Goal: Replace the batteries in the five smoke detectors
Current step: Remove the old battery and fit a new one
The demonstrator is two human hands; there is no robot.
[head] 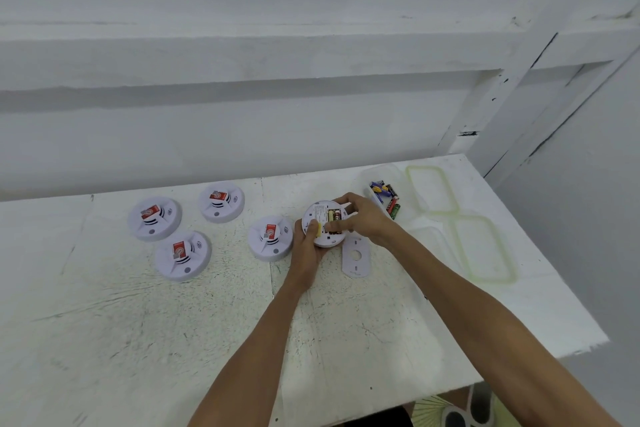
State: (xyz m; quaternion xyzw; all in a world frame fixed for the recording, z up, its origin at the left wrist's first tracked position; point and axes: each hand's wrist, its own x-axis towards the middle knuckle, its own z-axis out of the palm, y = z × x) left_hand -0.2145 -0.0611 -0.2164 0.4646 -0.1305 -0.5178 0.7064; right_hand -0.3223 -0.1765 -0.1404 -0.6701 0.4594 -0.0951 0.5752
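The person holds one round white plastic smoke detector (323,225) a little above the white painted tabletop (138,322), with its back side turned up. The left hand (306,250) supports it from the near side, the thumb lying on the back face beside a small yellow piece (317,229); what this piece is cannot be told. The right hand (367,218) grips the same detector from the right. Its fingers (346,200) are curled over the far rim, and the thumb reaches in toward the open battery compartment (334,217).

Dark cells seem to sit in the compartment. Their long axis seems to run away from the person, though this is too small to be sure. The clear plastic box of loose batteries (385,197) stands just to the right, behind the right hand, so the right hand is the nearer one for taking or dropping a cell, while the left one probably has to keep the detector steady.

A flat white mounting plate (355,258) lies on the tabletop just beside the held detector. Four more white smoke detectors (270,237) rest face up to the left, each with a red label. Two lids with pale green rims (433,189) lie to the right. Behind is a white painted wall (242,45).
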